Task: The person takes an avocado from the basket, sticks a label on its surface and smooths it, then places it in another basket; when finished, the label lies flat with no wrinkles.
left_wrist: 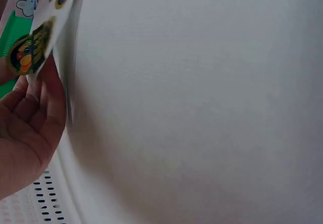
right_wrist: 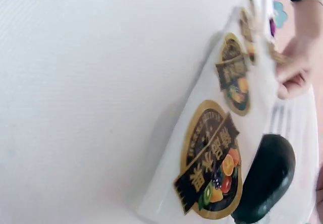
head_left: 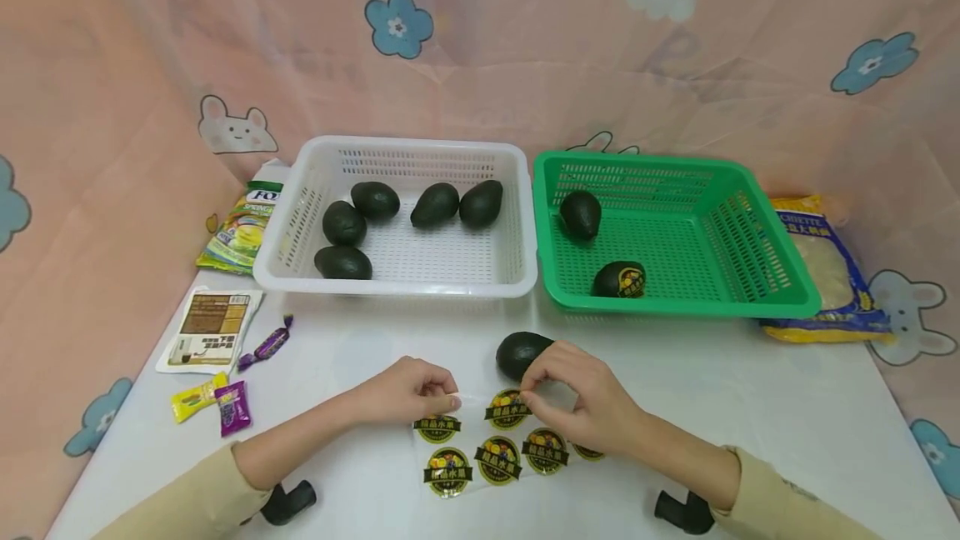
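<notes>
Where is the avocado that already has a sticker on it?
In the head view, the stickered avocado lies in the green basket, near its front edge on the left half, in front of a plain avocado.

the sticker sheet (head_left: 491, 440) is clear and shiny, with round black and gold stickers that show little fruits. it lies on the white table (head_left: 750, 407), and its far edge is lifted a bit. one sticker (head_left: 507, 408) sits at that lifted edge. a dark green avocado (head_left: 520, 353) lies on its side just behind the sheet.
</notes>
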`<state>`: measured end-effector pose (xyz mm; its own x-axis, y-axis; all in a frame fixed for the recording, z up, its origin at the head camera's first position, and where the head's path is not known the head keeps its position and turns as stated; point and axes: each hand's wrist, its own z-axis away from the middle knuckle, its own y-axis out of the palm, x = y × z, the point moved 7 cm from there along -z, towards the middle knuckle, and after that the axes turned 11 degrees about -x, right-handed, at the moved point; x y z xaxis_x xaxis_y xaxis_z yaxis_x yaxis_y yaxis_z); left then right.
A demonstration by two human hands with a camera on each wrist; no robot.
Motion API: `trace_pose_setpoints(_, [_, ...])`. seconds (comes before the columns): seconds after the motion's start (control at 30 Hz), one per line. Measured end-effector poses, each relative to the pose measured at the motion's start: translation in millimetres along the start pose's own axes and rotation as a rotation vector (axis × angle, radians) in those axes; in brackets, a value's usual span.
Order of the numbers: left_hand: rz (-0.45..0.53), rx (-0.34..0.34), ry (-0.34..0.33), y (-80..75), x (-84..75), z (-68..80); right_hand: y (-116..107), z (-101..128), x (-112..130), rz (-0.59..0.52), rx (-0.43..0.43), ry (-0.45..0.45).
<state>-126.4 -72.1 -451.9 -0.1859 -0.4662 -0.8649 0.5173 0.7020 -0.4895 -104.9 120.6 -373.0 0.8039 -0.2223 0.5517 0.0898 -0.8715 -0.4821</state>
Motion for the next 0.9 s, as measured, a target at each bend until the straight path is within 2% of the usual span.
trace_pose_setpoints(0.03, [-0.058,-0.053,0.060,-2.8,-3.5,-1.0,-1.6,1.4,-5.8,-0.005,0.004,0.083])
trace_pose_setpoints(0.1, [-0.094,-0.162,0.143,-7.5,-13.0,-2.8,-4.2,4.8,-15.7,0.016,0.016,0.224])
trace_pose_setpoints(0.2, [-0.043,-0.293,0.194,-11.8,-30.1,-5.5,-5.4,7.8,-23.3,0.029,0.038,0.348])
trace_pose_setpoints(0.3, [0.089,-0.289,0.154,-8.3,-43.5,-9.5,-4.5,7.7,-25.4,0.031,0.053,0.401])
trace_pose_setpoints(0.47, [0.176,-0.288,0.023,-5.6,-48.8,-16.1,-7.1,7.4,-31.4,0.044,0.042,0.504])
trace_pose_setpoints(0.57, [0.189,-0.309,-0.026,-6.9,-47.9,-20.0,-11.4,11.0,-38.8,0.059,0.029,0.588])
trace_pose_setpoints(0.73, [0.173,-0.328,-0.021,-6.5,-49.1,-28.7,-18.8,19.6,-54.0,0.027,0.017,0.758])
trace_pose_setpoints(0.8, [0.146,-0.339,-0.024,-5.8,-47.8,-33.6,-21.7,20.6,-58.7,0.038,0.021,0.795])
trace_pose_setpoints(0.9, [0.093,-0.353,-0.026,-4.1,-44.1,-41.4,-24.7,20.8,-65.3,0.081,0.035,0.804])
